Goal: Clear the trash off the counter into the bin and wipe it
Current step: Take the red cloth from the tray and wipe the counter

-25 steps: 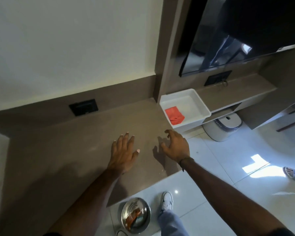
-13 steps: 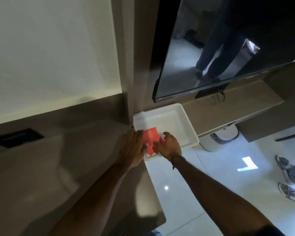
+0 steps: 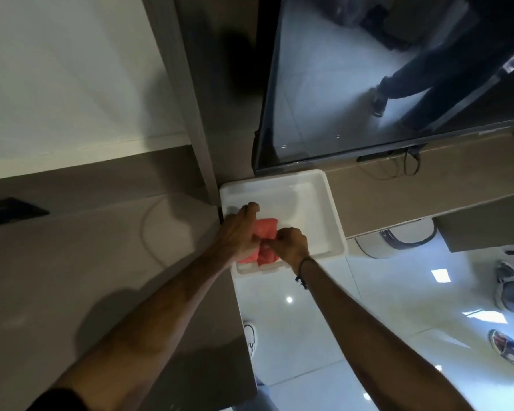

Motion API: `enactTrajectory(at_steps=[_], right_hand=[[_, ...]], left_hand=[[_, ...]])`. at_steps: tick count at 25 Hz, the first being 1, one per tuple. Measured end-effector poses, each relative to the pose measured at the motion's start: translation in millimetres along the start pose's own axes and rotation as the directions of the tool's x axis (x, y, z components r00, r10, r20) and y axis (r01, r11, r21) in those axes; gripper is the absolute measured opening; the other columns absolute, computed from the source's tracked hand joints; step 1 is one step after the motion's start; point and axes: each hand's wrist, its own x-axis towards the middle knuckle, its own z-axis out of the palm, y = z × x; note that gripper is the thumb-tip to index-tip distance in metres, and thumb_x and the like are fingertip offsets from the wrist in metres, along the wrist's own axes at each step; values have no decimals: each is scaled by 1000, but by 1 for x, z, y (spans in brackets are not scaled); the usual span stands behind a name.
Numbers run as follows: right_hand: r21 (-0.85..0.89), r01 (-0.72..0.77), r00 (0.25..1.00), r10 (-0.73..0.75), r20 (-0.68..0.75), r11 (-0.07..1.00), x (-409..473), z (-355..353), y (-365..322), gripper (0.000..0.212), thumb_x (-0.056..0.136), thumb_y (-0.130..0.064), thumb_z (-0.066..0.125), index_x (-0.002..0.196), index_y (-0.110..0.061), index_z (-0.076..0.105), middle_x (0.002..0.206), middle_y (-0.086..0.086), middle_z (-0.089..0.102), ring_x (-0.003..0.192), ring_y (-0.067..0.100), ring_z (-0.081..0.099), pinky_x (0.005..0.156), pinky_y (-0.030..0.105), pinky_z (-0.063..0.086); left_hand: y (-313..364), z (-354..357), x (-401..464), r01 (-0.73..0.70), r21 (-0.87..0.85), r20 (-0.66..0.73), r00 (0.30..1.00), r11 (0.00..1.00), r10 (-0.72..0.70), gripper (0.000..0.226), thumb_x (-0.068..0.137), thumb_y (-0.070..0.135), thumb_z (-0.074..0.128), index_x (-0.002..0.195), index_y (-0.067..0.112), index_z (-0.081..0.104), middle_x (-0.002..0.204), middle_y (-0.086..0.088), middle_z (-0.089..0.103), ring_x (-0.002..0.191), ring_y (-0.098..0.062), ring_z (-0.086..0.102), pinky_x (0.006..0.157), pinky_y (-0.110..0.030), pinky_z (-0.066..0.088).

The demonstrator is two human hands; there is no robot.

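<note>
Both hands grip a crumpled red cloth (image 3: pixel 264 241) inside the near left corner of a white plastic tub (image 3: pixel 318 200). The left hand (image 3: pixel 239 234) closes over the cloth's left side, with its fingers (image 3: pixel 251 208) curled across the top. The right hand (image 3: pixel 290 246) pinches the cloth's right side, fingertips pressed together. The cloth is bunched; its long axis runs roughly from the tub's near rim toward the tub's centre. The tub sits at the end of the brown counter (image 3: pixel 101 277), just beside a vertical wall panel (image 3: pixel 196 114). A dark screen (image 3: pixel 383 84) hangs directly behind the tub. A white lidded bin (image 3: pixel 398 241) stands on the tiled floor (image 3: pixel 368 307) under the shelf (image 3: pixel 413 188), to the right of the tub.
</note>
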Motion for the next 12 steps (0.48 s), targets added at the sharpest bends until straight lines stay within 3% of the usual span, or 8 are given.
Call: enactTrajectory(at_steps=[1, 3, 6, 9, 12], right_hand=[[62, 9, 1000, -9, 3, 998, -2, -12, -3, 31, 69, -40, 81, 87, -15, 79, 87, 3, 79, 86, 20, 71, 82, 33, 57], [178, 43, 997, -53, 54, 983, -6, -27, -8, 25, 66, -36, 82, 76, -14, 77, 73, -2, 74, 73, 15, 66, 66, 29, 53], [216, 71, 966, -121, 228, 974, -19, -25, -12, 22, 73, -35, 80, 73, -14, 73, 62, -4, 66, 62, 13, 57, 51, 23, 40], [110, 128, 941, -156, 300, 986, -48, 18, -21, 27, 78, -34, 79, 80, -8, 75, 71, 5, 68, 66, 17, 60, 52, 24, 44], [8, 133, 982, -133, 136, 991, -69, 50, -20, 32, 76, -38, 80, 100, -18, 76, 88, 3, 75, 79, 19, 67, 68, 28, 51]], left_hand=[[-1, -11, -2, -33, -125, -29, 999, 992, 30, 64, 80, 18, 75, 134, 17, 40, 113, -6, 60, 96, -26, 62, 74, -29, 54], [-10, -29, -7, -107, -291, -86, 993, 951, 85, 54, 75, 18, 73, 122, 16, 48, 105, -3, 59, 90, -20, 59, 68, -19, 45], [-28, -42, -22, -82, -386, -73, 996, 919, 58, 35, 68, 19, 67, 100, 14, 53, 95, -5, 63, 86, -24, 62, 72, -33, 52], [-61, -39, -60, 23, -336, -70, 996, 942, -50, 27, 72, 8, 72, 95, 7, 57, 93, -16, 68, 89, -35, 65, 83, -50, 55], [-84, -32, -82, 49, -258, -65, 996, 965, -68, 35, 74, 7, 80, 105, 3, 63, 108, -19, 68, 101, -34, 65, 94, -48, 53]])
